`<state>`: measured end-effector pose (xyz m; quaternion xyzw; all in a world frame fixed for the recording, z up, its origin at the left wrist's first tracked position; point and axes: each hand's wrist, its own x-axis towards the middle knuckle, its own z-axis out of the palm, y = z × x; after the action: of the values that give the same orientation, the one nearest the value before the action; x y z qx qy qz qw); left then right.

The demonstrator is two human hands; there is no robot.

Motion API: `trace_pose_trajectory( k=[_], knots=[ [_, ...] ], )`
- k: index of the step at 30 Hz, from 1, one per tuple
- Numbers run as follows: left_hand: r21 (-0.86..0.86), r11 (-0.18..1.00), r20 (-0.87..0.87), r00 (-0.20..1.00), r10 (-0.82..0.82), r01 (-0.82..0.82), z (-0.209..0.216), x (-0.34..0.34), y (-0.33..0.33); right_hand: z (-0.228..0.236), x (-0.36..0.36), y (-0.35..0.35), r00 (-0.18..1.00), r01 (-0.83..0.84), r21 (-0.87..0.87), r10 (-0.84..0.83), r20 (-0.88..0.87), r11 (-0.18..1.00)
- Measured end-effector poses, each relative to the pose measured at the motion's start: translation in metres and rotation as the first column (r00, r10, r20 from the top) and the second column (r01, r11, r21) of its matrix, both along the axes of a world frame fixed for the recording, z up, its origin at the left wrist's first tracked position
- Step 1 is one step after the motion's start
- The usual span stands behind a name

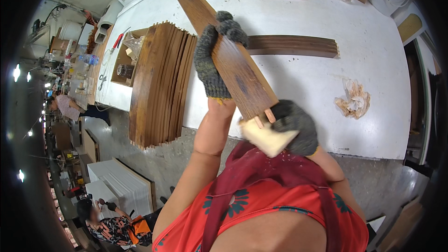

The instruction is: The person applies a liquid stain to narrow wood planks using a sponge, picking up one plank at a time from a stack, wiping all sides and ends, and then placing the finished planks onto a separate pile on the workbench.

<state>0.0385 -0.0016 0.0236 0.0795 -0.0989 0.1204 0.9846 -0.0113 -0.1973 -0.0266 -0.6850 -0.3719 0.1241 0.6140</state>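
The left hand (pixel 213 60) has its grip clenched around a wooden slat (pixel 224 51). The right hand (pixel 294 128) grasps a pale sanding block (pixel 267 139) against the slat's end, above the white counter (pixel 364 65).

Board: long dark brown wooden slat (pixel 233 60) with two pale dowel pegs (pixel 265 117) at its near end, held tilted, far end pointing up-left over the white worktop (pixel 373 65).
Pad: pale cream block (pixel 267 139), pressed against the board's near end beside the pegs, with pale specks below it.

Gloved left hand (pixel 214 58) grips wooden slat (pixel 224 49) — right hand (pixel 294 128) presses pale block (pixel 267 139).
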Motion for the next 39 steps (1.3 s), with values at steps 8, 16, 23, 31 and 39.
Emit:
trace_pose_trajectory(
  k=[8, 16, 23, 31, 39],
  knots=[
    [0.105, 0.991, -0.028, 0.996, 0.088, -0.085, 0.002, 0.001, 0.004, 0.002, 0.036, -0.052, 0.937, 0.317, 0.197, -0.339, 0.09, 0.928],
    [0.267, 0.963, -0.07, 0.997, 0.045, -0.025, -0.003, -0.002, -0.001, 0.026, 0.043, -0.034, 0.932, 0.213, -0.048, -0.188, 0.309, 0.976],
    [0.263, 0.965, -0.07, 0.997, 0.034, -0.014, 0.0, -0.006, -0.001, 0.022, 0.058, -0.025, 0.957, 0.289, 0.318, -0.28, -0.074, 0.903],
    [0.388, 0.922, -0.158, 0.986, 0.061, 0.006, -0.001, -0.011, -0.008, 0.039, 0.058, -0.036, 0.998, -0.054, -0.053, 0.052, -0.041, 0.997],
    [0.39, 0.92, -0.166, 0.986, 0.027, 0.041, -0.003, -0.004, -0.009, 0.033, 0.063, -0.029, 0.991, 0.135, 0.215, -0.133, -0.021, 0.967]
  ],
)
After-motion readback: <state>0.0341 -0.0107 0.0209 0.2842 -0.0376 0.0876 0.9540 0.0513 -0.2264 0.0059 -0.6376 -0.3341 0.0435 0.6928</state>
